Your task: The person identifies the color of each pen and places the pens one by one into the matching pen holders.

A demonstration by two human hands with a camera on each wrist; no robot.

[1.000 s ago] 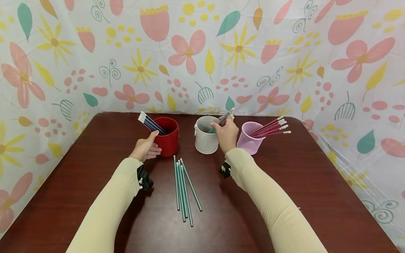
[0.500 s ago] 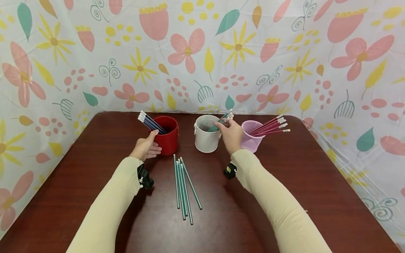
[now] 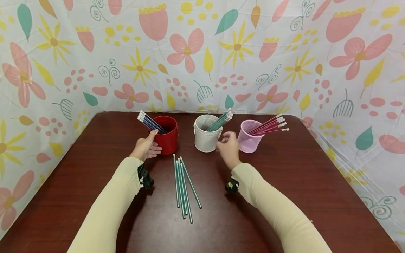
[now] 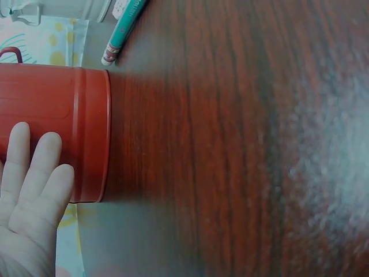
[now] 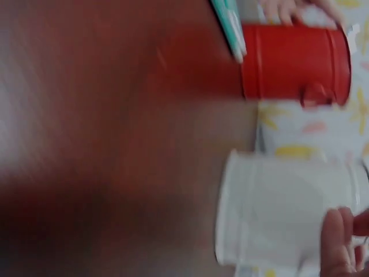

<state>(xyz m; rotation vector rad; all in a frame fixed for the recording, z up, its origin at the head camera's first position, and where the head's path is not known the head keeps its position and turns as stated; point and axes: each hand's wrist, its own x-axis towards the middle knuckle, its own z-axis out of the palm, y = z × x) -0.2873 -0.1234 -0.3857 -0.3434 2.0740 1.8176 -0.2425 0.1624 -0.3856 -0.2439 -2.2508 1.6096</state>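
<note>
My left hand [image 3: 145,146] rests against the red bucket [image 3: 168,140], thumb at the rim and fingers straight along the side. Blue pencils [image 3: 152,123] lean out of that bucket near the thumb. Beside the white bucket [image 3: 205,138], my right hand [image 3: 229,147] is loosely bent with nothing in its fingers. Green pencils [image 3: 219,122] stand tilted in the white bucket, white erasers up. In the right wrist view, the right fingertips [image 5: 334,236] overlap the white bucket's side. More green pencils [image 3: 182,189] lie on the table in front of the buckets.
A pink mesh pencil cup [image 3: 250,140] stands right of my right hand, with dark red pencils [image 3: 270,125] leaning right. The brown table [image 3: 300,182] ends at a floral curtain [image 3: 190,84] behind the containers.
My right hand has let go of the green pencils in the white bucket and moved down, toward me, beside it. The left hand has stayed at the red bucket.
</note>
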